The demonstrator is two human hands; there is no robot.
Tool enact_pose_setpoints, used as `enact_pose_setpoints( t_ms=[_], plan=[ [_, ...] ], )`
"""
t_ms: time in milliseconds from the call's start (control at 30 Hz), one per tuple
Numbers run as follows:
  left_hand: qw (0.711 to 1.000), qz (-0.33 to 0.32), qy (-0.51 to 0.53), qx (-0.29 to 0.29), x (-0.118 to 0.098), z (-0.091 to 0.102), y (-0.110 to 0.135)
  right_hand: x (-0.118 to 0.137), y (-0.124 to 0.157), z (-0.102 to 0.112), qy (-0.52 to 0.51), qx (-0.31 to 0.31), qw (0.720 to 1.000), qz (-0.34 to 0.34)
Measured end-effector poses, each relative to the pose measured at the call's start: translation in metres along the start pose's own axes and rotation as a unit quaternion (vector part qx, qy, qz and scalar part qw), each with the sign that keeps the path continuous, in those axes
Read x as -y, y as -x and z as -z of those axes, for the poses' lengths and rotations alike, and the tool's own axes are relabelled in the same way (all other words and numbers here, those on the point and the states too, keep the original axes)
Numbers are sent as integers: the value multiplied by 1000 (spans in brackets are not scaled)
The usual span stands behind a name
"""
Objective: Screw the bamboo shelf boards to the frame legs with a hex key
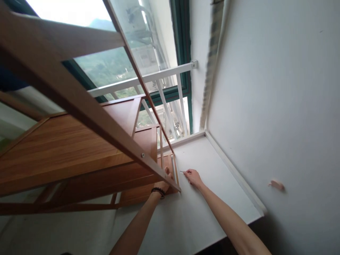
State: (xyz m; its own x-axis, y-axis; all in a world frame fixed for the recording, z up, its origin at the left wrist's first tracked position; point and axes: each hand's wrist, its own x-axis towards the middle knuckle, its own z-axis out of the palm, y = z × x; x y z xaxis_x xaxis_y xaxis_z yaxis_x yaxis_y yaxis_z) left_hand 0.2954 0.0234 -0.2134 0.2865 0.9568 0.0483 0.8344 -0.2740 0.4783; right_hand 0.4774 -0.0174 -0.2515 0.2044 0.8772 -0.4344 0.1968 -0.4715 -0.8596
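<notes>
A wooden shelf unit (87, 141) with brown boards and lighter slanted rails fills the left half. My left hand (165, 180), with a dark beaded bracelet at the wrist, is at its lower right end, curled at the bottom board and partly hidden by the front rail (119, 136). Just right of the thin back rail (175, 169), my right hand (193, 177) is closed in a pinch. From its fingertips a thin metal rod (182, 172), like a hex key, points left toward the rail, apart from it. A screw head (142, 155) shows on the front rail.
Beneath the shelf end lies a white ledge (217, 198), its front edge dropping to a dark gap. A white railing (164, 73) crosses the green-framed window behind. The white wall (278, 88) on the right carries a small pink hook (276, 185). A patterned curtain edge (211, 67) hangs in the corner.
</notes>
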Motion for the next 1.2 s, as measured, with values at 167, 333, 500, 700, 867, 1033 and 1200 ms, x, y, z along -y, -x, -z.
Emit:
enact_pose_setpoints(
  t_ms=[167, 333, 500, 700, 867, 1033, 1200],
  plan=[
    [998, -25, -48, -37, 2, -15, -38, 10, -31, 5, 34, -37, 997, 51],
    [995, -56, -74, -31, -4, -25, -67, 21, -68, 11, 64, -29, 990, 123],
    [995, -54, -85, -4, -4, -30, -87, 30, -96, 12, 71, -13, 982, 177],
    [994, -19, -105, 5, -3, -31, -93, 42, -121, 6, 33, 1, 980, 194],
    [993, -1, -121, -3, -10, -33, -98, 39, -120, 7, 14, -1, 977, 213],
    [993, -15, -121, 5, -15, -33, -105, 36, -117, 13, 15, -7, 977, 212],
    [992, -18, -126, -9, -18, -33, -104, 42, -118, 14, 24, 11, 976, 215]
  ],
)
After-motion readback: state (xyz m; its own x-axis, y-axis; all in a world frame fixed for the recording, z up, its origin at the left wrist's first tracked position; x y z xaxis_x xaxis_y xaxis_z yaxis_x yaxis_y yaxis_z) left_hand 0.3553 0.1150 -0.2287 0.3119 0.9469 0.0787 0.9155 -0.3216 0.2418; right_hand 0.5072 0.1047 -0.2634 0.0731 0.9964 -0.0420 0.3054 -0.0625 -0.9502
